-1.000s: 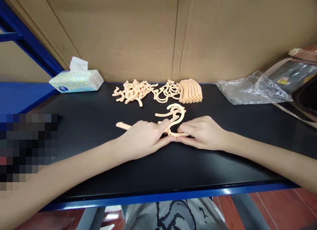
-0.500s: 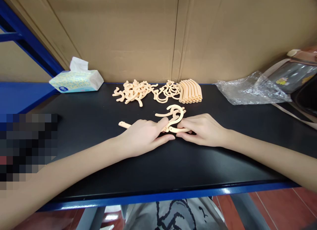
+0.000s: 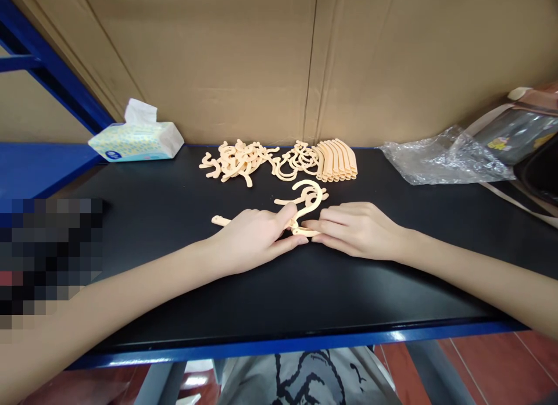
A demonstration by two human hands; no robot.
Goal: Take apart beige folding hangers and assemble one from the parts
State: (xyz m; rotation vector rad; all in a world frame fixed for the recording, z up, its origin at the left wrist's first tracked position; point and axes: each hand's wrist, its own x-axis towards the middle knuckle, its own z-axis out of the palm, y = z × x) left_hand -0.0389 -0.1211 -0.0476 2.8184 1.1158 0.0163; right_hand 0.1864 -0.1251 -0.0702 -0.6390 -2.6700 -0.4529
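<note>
Near the middle of the black table [image 3: 261,300], my left hand [image 3: 255,239] grips a peach plastic arm with a curved hook [image 3: 317,199] standing up from it; the arm's holed end sticks out to the left. Fingers closed, my right hand [image 3: 357,228] pinches a second peach arm piece [image 3: 305,233] whose holed end meets the hook's base. Just behind the hands lie a few loose peach pieces [image 3: 283,201].
At the back are a pile of curved pieces [image 3: 239,161], a heap of hooks [image 3: 290,164] and a row of stacked arms [image 3: 337,161]. A tissue pack [image 3: 137,140] sits back left; a clear plastic bag [image 3: 444,158] and a transparent bag [image 3: 510,138] are at right.
The right arm piece has shifted left against the hook's base, and my right fingers have moved nearer my left hand. The hook has tilted slightly.
</note>
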